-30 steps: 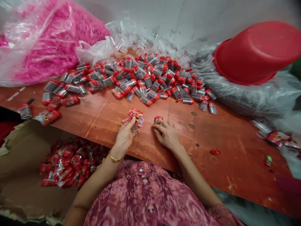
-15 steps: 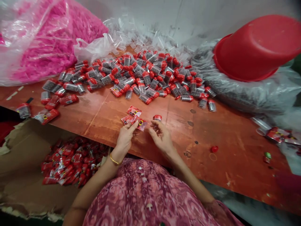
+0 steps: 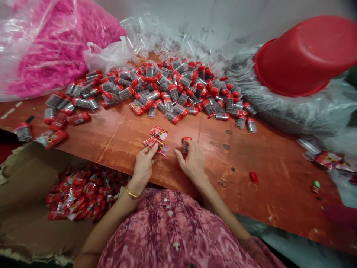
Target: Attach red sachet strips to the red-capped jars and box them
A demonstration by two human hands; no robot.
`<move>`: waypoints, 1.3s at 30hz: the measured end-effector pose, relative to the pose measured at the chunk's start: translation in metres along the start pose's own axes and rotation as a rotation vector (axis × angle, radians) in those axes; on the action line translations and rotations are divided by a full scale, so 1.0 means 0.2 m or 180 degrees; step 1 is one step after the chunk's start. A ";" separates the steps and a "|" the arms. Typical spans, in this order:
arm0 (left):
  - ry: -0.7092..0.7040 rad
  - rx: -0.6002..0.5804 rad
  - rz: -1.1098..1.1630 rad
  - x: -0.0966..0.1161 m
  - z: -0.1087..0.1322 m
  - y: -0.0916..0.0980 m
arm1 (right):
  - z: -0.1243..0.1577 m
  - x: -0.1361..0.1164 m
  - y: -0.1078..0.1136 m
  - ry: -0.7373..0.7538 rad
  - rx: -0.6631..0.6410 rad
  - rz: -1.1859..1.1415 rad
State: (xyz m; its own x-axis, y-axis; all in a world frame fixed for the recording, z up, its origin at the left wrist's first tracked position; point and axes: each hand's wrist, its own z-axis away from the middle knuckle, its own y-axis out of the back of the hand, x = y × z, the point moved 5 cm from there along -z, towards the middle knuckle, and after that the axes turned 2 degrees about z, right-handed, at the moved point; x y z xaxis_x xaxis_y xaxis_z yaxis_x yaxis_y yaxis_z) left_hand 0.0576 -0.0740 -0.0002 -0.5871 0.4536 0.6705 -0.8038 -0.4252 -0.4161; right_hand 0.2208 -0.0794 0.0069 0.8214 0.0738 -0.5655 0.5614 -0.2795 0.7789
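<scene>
My left hand (image 3: 143,165) pinches a red foil sachet (image 3: 156,145) at its near edge, and a second red sachet (image 3: 158,132) lies just beyond it on the table. My right hand (image 3: 193,160) holds a small clear tube with a red cap (image 3: 186,144) upright in its fingertips. The tube's dark contents show through its wall. A large heap of similar capped tubes (image 3: 164,89) lies farther along the reddish-brown wooden table (image 3: 119,130), out of reach of my fingers.
A cardboard box (image 3: 25,186) of red sachets sits below the near left table edge. Beyond the heap lie pink pellets in plastic (image 3: 55,48), loose clear tubes (image 3: 167,44), and a bag of dark contents (image 3: 279,108) under an upturned red basin (image 3: 306,56). A loose red cap (image 3: 253,176) lies right.
My right hand has lifted the capped tube from the table and turned it upright. The sachets have spread apart, and my left fingers have shifted onto the nearer one.
</scene>
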 end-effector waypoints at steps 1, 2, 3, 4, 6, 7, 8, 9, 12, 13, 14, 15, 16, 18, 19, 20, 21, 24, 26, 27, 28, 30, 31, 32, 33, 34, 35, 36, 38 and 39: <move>0.0023 0.0002 0.0001 0.00 0.00 0.00 | 0.00 0.03 0.01 -0.0050 0.0063 0.0420; 0.0049 -0.0018 -0.0011 0.00 -0.01 0.00 | -0.01 0.06 0.01 -0.0103 0.0055 0.0759; 0.0078 -0.0049 -0.0026 0.00 -0.01 0.00 | -0.01 0.09 0.01 -0.0142 -0.0001 0.1005; 0.0102 -0.0086 -0.0035 0.00 -0.01 0.00 | -0.02 0.12 0.00 -0.0151 -0.0079 0.1161; 0.0134 -0.0147 -0.0031 -0.01 -0.01 0.00 | -0.03 0.16 -0.01 -0.0110 -0.0188 0.1227; 0.0136 -0.0165 -0.0022 -0.01 -0.01 0.00 | -0.03 0.17 -0.01 -0.0081 -0.0194 0.1140; 0.0138 -0.0176 -0.0022 -0.01 -0.01 0.00 | -0.04 0.18 0.00 -0.0053 -0.0180 0.0968; 0.0140 -0.0179 -0.0037 -0.01 -0.02 0.00 | -0.04 0.19 0.01 -0.0035 -0.0170 0.0711; 0.0152 -0.0190 -0.0137 -0.01 -0.02 0.01 | -0.02 0.19 0.05 -0.0150 -0.0265 -0.0431; 0.0162 -0.0194 -0.0163 -0.01 -0.02 0.01 | 0.00 0.18 0.07 -0.0215 -0.0356 -0.0823; 0.0172 -0.0203 -0.0175 -0.01 -0.02 0.01 | 0.02 0.16 0.09 -0.0265 -0.0454 -0.1159; 0.0180 -0.0212 -0.0177 0.00 -0.02 0.00 | 0.04 0.13 0.12 -0.0273 -0.0552 -0.1418; 0.0184 -0.0221 -0.0174 0.00 -0.01 0.00 | 0.05 0.10 0.14 -0.0231 -0.0630 -0.1586; 0.0179 -0.0246 -0.0181 0.00 -0.01 -0.01 | 0.08 0.03 0.18 -0.0097 -0.0761 -0.1728; 0.0168 -0.0265 -0.0201 0.00 -0.01 -0.01 | 0.08 0.00 0.20 -0.0049 -0.0820 -0.1748; 0.0152 -0.0281 -0.0228 -0.01 -0.01 -0.02 | 0.08 -0.02 0.20 -0.0030 -0.0883 -0.1757; 0.0135 -0.0290 -0.0258 -0.01 0.00 -0.02 | 0.08 -0.03 0.20 -0.0034 -0.0938 -0.1760; 0.0067 -0.0310 -0.0375 -0.02 -0.01 -0.01 | 0.06 -0.03 0.19 -0.0081 -0.1011 -0.1754; -0.0026 -0.0336 -0.0449 -0.02 -0.01 -0.01 | 0.06 -0.04 0.17 -0.0075 -0.1042 -0.1739; -0.0086 -0.0357 -0.0473 -0.02 -0.01 -0.01 | 0.05 -0.04 0.17 -0.0066 -0.1064 -0.1735; -0.0152 -0.0377 -0.0489 -0.01 -0.01 -0.01 | 0.05 -0.04 0.17 -0.0059 -0.1097 -0.1734; -0.0282 -0.0379 -0.0486 0.00 -0.01 -0.02 | 0.06 -0.05 0.17 -0.0042 -0.1171 -0.1732; -0.0325 -0.0361 -0.0482 0.01 -0.01 -0.02 | 0.06 -0.05 0.17 -0.0030 -0.1204 -0.1723; -0.0342 -0.0336 -0.0476 0.01 -0.01 -0.02 | 0.06 -0.06 0.17 -0.0016 -0.1225 -0.1709; -0.0327 -0.0314 -0.0466 0.01 -0.01 -0.02 | 0.07 -0.06 0.18 0.0001 -0.1231 -0.1691; -0.0277 -0.0298 -0.0454 0.02 -0.01 -0.02 | 0.07 -0.06 0.18 0.0018 -0.1221 -0.1671; -0.0206 -0.0294 -0.0444 0.01 -0.01 -0.02 | 0.07 -0.06 0.19 0.0037 -0.1191 -0.1648; -0.0131 -0.0305 -0.0440 0.01 0.00 -0.02 | 0.06 -0.06 0.19 0.0057 -0.1154 -0.1623; -0.0035 -0.0336 -0.0433 0.01 0.00 -0.03 | 0.06 -0.07 0.20 0.0103 -0.1113 -0.1574; -0.0022 -0.0354 -0.0438 0.01 0.00 -0.03 | 0.06 -0.07 0.20 0.0131 -0.1122 -0.1552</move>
State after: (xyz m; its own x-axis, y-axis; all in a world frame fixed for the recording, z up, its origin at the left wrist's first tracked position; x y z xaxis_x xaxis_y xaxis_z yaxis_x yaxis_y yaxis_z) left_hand 0.0609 -0.0709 0.0036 -0.4703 0.4961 0.7299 -0.8825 -0.2700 -0.3851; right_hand 0.2302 -0.1021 0.0421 0.4602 0.1525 -0.8746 0.8680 0.1295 0.4794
